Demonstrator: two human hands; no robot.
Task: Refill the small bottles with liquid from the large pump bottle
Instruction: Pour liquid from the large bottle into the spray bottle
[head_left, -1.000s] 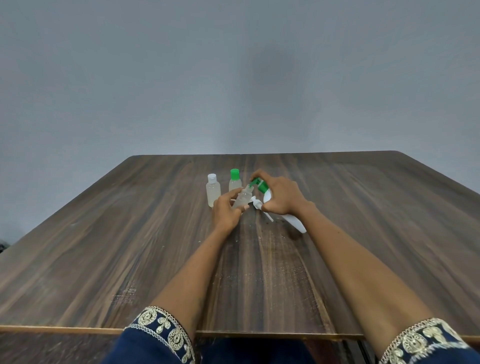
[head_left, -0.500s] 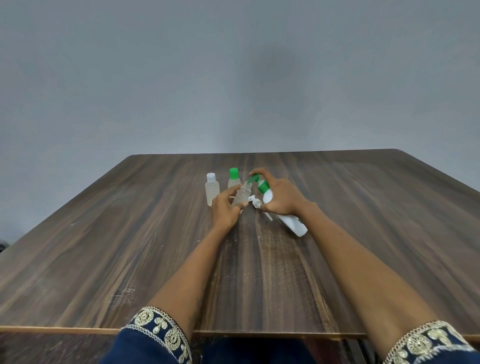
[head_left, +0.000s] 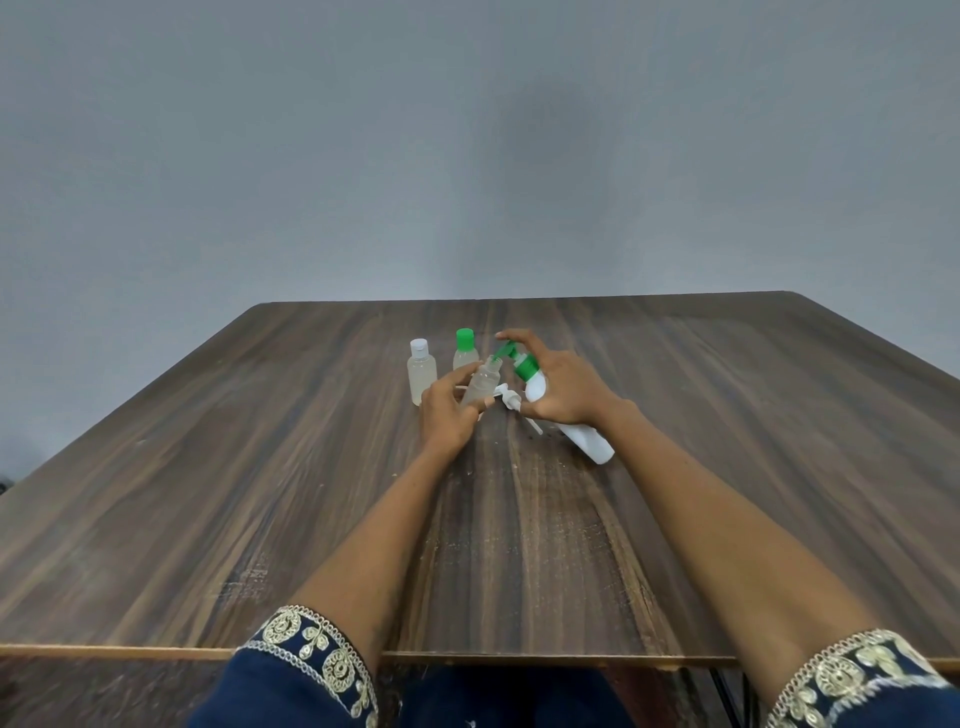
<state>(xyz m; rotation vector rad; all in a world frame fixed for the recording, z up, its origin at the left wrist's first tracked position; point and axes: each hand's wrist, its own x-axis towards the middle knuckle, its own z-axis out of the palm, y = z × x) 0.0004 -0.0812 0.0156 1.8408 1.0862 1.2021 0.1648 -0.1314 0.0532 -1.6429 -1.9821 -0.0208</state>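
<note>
A dark wood-grain table (head_left: 260, 493) filled the lower half of the view, with a plain grey wall (head_left: 467, 156) behind it. Nearest the camera, two navy sleeves with gold embroidered cuffs (head_left: 311, 654) were cut off by the bottom edge, and both forearms reached forward over the tabletop. The left hand (head_left: 447, 415) had its fingers and thumb curled round a small clear bottle (head_left: 480, 384), held tilted with its uncapped mouth toward the right; the lower part of that bottle was hidden behind the fingers. The right hand (head_left: 563, 392) gripped the large white pump bottle (head_left: 584, 439), which leaned to the left with its base near the table, most of its body covered by the palm; a finger lay over the green pump head (head_left: 514, 358), whose nozzle sat right at the small bottle's mouth. Whether liquid was passing could not be made out. Between the hands a small white pump cap with its tube (head_left: 511, 402) lay on the table, partly hidden. Farther back stood a white-capped small bottle (head_left: 422, 374) and, just beside it, a green-capped small bottle (head_left: 465, 351), both upright.
</note>
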